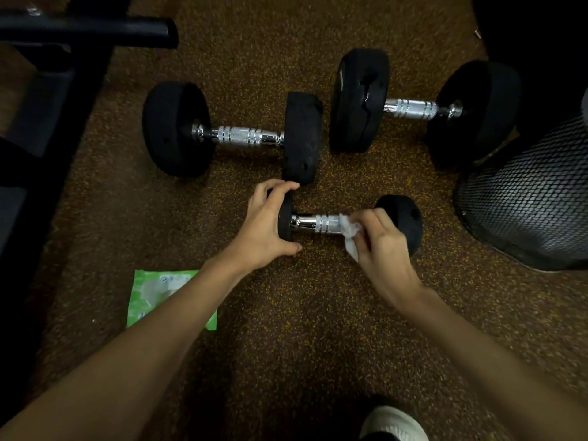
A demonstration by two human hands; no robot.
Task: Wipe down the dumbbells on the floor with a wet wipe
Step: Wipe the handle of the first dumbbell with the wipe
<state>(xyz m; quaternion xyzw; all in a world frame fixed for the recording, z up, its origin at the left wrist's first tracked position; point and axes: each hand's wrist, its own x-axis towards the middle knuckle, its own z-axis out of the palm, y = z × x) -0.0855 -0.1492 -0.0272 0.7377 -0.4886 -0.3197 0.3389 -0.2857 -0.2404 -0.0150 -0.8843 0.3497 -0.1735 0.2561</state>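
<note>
Black-ended small dumbbell (307, 221), chrome handle

No text can be read. Small printed marks and a pale label panel are seen on the green wipe pack (149, 297) lying on the floor, but the print is too blurred and too small to be made out, and part of the pack is covered by a forearm.
</note>
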